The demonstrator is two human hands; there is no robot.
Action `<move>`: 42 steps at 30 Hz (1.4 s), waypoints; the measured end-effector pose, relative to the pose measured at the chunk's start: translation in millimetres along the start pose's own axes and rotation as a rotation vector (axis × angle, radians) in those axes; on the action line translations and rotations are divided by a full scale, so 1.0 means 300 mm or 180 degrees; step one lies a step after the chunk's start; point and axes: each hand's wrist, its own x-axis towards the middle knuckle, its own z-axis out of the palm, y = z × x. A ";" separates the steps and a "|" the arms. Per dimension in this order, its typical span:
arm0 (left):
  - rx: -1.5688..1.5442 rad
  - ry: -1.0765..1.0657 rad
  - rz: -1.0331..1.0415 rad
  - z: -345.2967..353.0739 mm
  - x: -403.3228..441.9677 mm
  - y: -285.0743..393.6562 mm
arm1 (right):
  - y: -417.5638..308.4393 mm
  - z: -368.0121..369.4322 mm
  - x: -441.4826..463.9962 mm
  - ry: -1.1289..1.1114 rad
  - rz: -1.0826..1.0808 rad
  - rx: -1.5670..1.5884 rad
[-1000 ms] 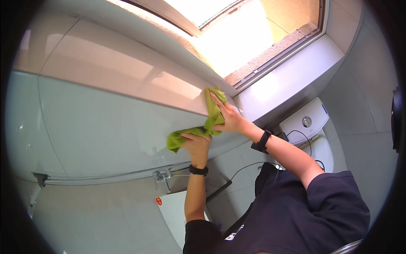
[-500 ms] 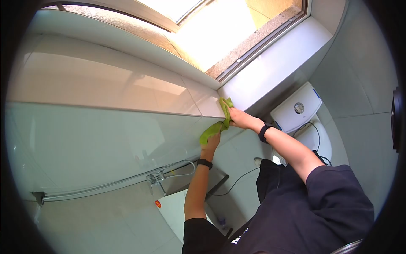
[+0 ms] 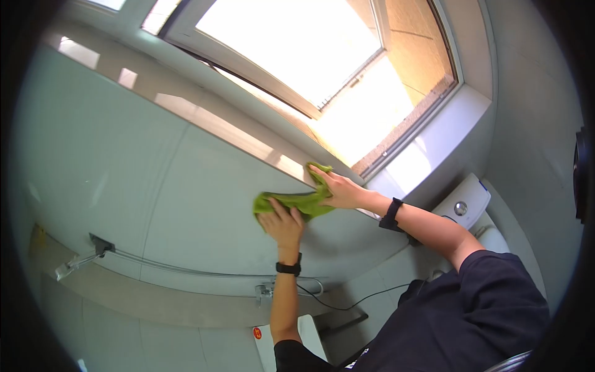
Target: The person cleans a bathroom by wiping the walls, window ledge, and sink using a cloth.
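A green cloth [image 3: 302, 204] stretches between my hands along the edge of the window ledge. My left hand [image 3: 284, 228] presses one end to the pale tiled wall [image 3: 204, 192] below the ledge, its fingers curved over the fabric. At the ledge edge, my right hand [image 3: 346, 191] grips the other end, which laps up onto the ledge top [image 3: 282, 162]. Part of the right fingers is hidden by the cloth.
Above the ledge, the window sash [image 3: 260, 68] stands ajar. A toilet cistern [image 3: 462, 204] is below to the right. A shower rail [image 3: 186, 268] and mixer tap [image 3: 263, 291] run along the wall at lower left. A black cable [image 3: 347, 309] hangs below my arms.
My view has turned. My left hand has moved up and left along the wall, spreading the cloth wider. My right hand remains at the ledge edge, farther from the corner.
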 end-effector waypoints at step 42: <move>0.0363 0.0333 -0.0341 0.264 -0.095 0.397 | 0.456 0.267 -0.105 -0.0006 0.1268 0.1866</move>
